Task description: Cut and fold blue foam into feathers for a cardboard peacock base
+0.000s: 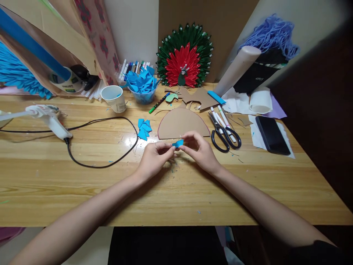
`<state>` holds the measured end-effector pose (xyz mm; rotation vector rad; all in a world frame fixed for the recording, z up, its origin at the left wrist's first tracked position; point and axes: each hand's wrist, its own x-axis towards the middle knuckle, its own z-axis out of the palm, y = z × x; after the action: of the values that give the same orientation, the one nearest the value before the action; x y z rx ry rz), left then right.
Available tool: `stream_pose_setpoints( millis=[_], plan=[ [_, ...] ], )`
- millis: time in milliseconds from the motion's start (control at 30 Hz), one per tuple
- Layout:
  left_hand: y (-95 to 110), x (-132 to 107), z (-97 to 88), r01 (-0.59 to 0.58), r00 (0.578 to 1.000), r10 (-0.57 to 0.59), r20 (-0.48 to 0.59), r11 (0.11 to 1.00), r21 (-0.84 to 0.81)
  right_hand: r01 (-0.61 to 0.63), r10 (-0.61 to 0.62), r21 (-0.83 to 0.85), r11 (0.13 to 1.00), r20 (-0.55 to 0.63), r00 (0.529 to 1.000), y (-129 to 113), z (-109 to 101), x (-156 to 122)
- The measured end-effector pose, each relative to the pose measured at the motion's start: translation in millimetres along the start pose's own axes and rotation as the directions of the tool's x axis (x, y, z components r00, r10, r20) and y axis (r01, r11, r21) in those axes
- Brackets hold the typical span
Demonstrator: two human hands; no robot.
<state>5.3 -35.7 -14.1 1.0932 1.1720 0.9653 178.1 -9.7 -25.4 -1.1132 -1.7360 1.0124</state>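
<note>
Between the fingertips of both hands is a small blue paper piece (pixel 178 143), held just above the table. My left hand (pixel 156 156) pinches its left end; my right hand (pixel 200 151) grips the right end between thumb and fingers. Right behind them a brown cardboard half-circle (pixel 183 123) with a dark outlined edge lies flat. Several folded blue paper pieces (pixel 144 129) rest to the left of it. A clear bowl (pixel 143 97) farther back is heaped with blue paper pieces (pixel 143 81).
Black-handled scissors (pixel 224 136) lie on markers at the right, near a phone (pixel 272 134). A white glue gun (pixel 49 119) with a looping black cord (pixel 102 167) lies left. A paper cup (pixel 113 98) and a red-green peacock craft (pixel 184 55) stand at the back.
</note>
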Motion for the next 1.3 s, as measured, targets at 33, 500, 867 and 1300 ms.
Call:
stream_pose_setpoints(
  millis=[33,500,867,1300],
  plan=[
    [0.5,0.1,0.0,-0.003,1.000,0.003,0.001,1.000,-0.004,-0.068,0.066,0.079,0.995,0.031,0.997,0.4,0.8,0.1],
    [-1.4,0.2,-2.5,-0.103,0.993,0.091,0.082,0.983,0.153,-0.142,0.118,0.320,0.937,0.092,0.989,-1.0,3.3,0.3],
    [1.0,1.6,1.8,-0.004,1.000,0.005,-0.003,0.999,0.047,-0.101,0.106,0.212,0.972,-0.014,0.994,-0.1,6.4,0.2],
    [0.3,6.3,-2.3,0.066,0.996,-0.069,0.059,0.997,0.050,-0.180,0.171,0.196,0.964,0.062,0.983,3.7,5.7,0.6]
  ],
)
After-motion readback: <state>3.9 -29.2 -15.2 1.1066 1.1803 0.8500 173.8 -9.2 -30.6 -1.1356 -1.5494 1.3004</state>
